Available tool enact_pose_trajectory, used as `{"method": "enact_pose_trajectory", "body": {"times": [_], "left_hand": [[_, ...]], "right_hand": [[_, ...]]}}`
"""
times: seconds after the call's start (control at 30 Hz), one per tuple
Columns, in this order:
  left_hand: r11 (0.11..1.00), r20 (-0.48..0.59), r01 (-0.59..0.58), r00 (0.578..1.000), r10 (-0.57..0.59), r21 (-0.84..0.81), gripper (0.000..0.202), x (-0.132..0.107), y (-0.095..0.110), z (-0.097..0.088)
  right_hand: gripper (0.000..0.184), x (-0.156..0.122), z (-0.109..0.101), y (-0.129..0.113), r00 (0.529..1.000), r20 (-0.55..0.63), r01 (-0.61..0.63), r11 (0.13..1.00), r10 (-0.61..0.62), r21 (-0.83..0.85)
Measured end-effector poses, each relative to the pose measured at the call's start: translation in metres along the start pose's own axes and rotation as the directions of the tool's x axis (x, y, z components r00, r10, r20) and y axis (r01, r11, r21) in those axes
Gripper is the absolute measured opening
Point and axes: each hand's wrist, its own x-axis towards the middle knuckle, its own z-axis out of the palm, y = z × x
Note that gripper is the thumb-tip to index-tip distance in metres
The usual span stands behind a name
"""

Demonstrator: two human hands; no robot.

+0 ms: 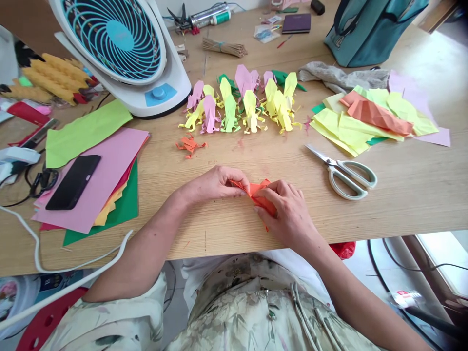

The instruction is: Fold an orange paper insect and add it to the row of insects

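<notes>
My left hand point(215, 184) and my right hand point(287, 212) meet over a folded piece of orange paper point(256, 191) lying on the wooden table point(226, 229). Both hands pinch it, the left at its left tip, the right covering its lower right part. A small finished orange paper figure point(189, 145) lies a little beyond the hands. Behind it stand several folded paper figures point(241, 102) in pink, yellow and green.
Scissors point(345, 173) lie to the right. A black phone point(73, 181) rests on a stack of coloured sheets point(109, 165) at left. A fan point(120, 48) stands at back left, loose paper scraps point(373, 119) and a teal bag point(369, 29) at back right.
</notes>
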Motion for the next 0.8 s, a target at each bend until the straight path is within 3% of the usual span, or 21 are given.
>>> {"method": "enact_pose_trajectory", "body": {"times": [0.27,0.4,0.6,0.8], "left_hand": [[0.99,-0.046,-0.01,0.999,0.004,-0.143,0.014,-0.001,-0.006,-0.002],[0.987,0.017,-0.003,1.0,0.006,-0.16,0.02,-0.005,-0.004,-0.005],[0.995,-0.088,-0.054,0.994,0.062,0.081,0.021,-0.012,0.011,-0.002],[0.939,-0.225,-0.091,0.959,0.171,0.33,0.015,-0.019,0.022,0.014]], "right_hand": [[0.014,0.0,-0.001,0.0,1.0,-0.001,-0.003,1.0,0.003,0.019],[0.013,0.001,-0.001,0.0,1.0,0.006,-0.006,1.0,0.006,0.016],[0.011,0.001,-0.002,-0.001,1.0,0.015,-0.015,1.0,0.015,-0.007],[0.01,0.001,0.0,0.001,1.0,-0.015,-0.007,1.0,0.007,-0.004]]}}
